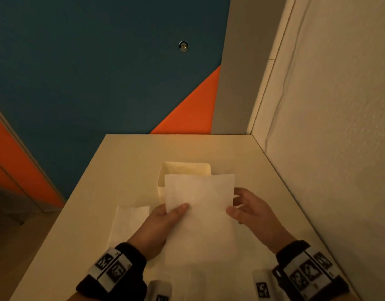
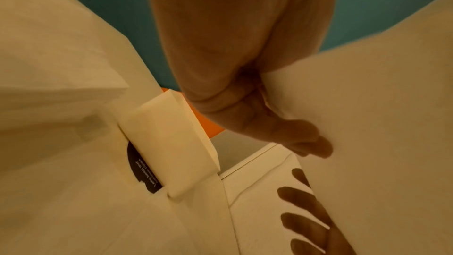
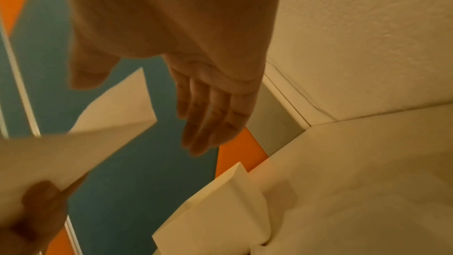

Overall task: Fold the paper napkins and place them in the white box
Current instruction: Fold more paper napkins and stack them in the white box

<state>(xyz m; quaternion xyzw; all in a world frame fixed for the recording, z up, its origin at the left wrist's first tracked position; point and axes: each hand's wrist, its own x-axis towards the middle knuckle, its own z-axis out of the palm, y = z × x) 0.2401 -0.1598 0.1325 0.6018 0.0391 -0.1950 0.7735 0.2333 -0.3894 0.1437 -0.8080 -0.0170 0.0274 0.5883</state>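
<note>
Left fingers pinch napkin, held above table, near white box. My right hand beside napkin's right edge, fingers relaxed, holding nothing. Napkin stack lies left.

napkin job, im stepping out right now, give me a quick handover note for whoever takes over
Left hand pinches the raised napkin by its left edge.
Right hand is open beside its right edge, not gripping.
White box stands on the table behind the napkin; its contents are hidden.
Napkin stack lies at the left.
Left to do: fold this napkin, box it, then the stack.
</note>
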